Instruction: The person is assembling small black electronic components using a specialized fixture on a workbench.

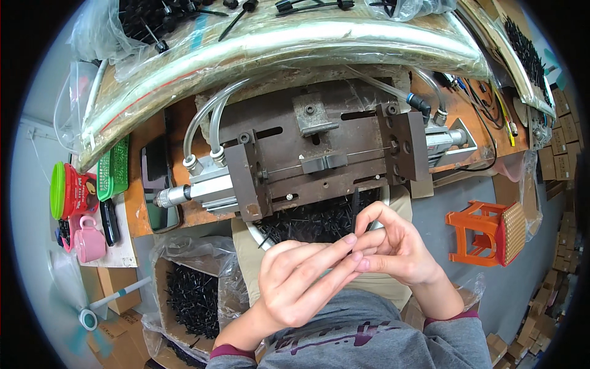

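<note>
My left hand (298,277) and my right hand (396,246) meet in front of my lap, fingertips pinched together. A slim black part (355,206) rises from between them; its lower end is hidden by my fingers, so its exact kind cannot be made out. Just beyond the hands is a brown metal fixture (326,132) with a small grey block (324,163) on a thin rod at its middle. Below the fixture, a container on my lap holds a heap of small black parts (301,222), partly covered by my hands.
Pneumatic cylinders (212,189) with clear hoses flank the fixture. A plastic-wrapped shelf (276,43) carrying black parts overhangs the back. At left stand a lined box of black parts (192,298), a pink mug (90,238) and a fan (88,318); at right, an orange stool (482,230).
</note>
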A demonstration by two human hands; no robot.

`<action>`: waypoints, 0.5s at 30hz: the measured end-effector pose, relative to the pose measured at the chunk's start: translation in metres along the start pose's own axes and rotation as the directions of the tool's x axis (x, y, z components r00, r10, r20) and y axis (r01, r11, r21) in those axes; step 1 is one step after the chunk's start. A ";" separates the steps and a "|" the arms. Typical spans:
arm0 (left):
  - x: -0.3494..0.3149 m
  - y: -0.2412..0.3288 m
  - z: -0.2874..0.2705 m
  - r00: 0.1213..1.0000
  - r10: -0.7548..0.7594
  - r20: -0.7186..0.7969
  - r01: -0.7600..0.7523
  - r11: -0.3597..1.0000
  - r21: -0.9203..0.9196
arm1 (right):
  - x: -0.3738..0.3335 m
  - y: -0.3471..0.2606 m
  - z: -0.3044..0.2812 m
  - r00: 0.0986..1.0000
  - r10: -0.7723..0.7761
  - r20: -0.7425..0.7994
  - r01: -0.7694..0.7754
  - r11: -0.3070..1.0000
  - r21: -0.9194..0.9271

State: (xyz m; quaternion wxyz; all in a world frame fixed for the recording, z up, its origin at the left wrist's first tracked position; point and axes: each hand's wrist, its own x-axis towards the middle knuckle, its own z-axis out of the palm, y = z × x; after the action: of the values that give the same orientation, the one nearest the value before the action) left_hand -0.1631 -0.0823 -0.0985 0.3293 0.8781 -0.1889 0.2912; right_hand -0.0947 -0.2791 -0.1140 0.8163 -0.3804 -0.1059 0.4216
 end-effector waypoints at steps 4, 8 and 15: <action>0.006 -0.001 0.000 0.999 -0.039 0.032 0.035 0.995 0.097 | 0.005 -0.004 0.014 0.980 -0.054 -0.193 0.017 0.982 -0.190; 0.023 -0.021 0.014 0.998 -0.024 0.057 0.010 0.970 0.242 | 0.005 0.003 0.013 0.851 -0.516 -0.102 0.212 0.513 -0.832; 0.045 -0.014 0.009 0.977 -0.118 0.178 0.044 0.927 0.372 | 0.004 -0.013 0.020 0.800 -0.525 0.289 0.387 0.084 -0.918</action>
State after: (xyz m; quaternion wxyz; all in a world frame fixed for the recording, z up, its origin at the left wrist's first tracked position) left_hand -0.1184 -0.0850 -0.0822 0.1512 0.9556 -0.1263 0.2190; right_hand -0.0944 -0.2696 -0.0913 0.5077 -0.7612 -0.4025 -0.0297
